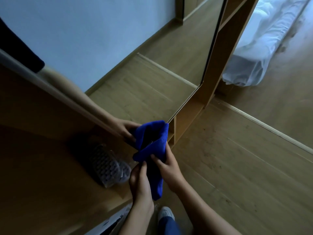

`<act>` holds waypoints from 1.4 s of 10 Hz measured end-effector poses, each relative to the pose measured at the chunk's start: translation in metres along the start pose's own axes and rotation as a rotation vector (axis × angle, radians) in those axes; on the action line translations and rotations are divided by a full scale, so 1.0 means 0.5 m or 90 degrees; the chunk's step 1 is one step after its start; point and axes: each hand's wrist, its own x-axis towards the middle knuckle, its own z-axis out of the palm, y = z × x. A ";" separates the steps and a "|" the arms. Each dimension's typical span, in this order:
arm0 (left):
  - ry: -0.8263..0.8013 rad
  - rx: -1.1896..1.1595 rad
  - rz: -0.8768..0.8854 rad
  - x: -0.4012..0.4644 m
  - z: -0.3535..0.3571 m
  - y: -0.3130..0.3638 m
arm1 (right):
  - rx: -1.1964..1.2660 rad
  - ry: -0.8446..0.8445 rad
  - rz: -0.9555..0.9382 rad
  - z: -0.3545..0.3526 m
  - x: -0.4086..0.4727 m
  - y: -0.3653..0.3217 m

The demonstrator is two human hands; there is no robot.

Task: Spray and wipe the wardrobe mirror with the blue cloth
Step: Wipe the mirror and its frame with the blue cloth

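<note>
Blue cloth (150,150) is pinched by fingers of both the left hand (138,180) and right hand (167,168) at the mirror (152,65) foot; no spray bottle shows, and wiping looks barely begun.

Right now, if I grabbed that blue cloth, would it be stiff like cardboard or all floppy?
Probably floppy: the blue cloth folds and droops down between the left hand and right hand. It likely feels light, since fingertips alone hold it up. Its fuzzy look suggests it would not be slippery or roll away.
</note>
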 end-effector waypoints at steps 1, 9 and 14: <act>0.033 0.033 0.038 -0.012 -0.001 -0.010 | 0.050 -0.023 0.051 -0.020 0.005 -0.012; 0.036 0.350 0.393 -0.051 -0.010 -0.042 | 0.623 0.083 0.326 -0.043 0.082 -0.051; 0.009 -0.300 -0.234 -0.003 0.053 -0.087 | 0.690 0.177 0.443 -0.084 0.109 -0.119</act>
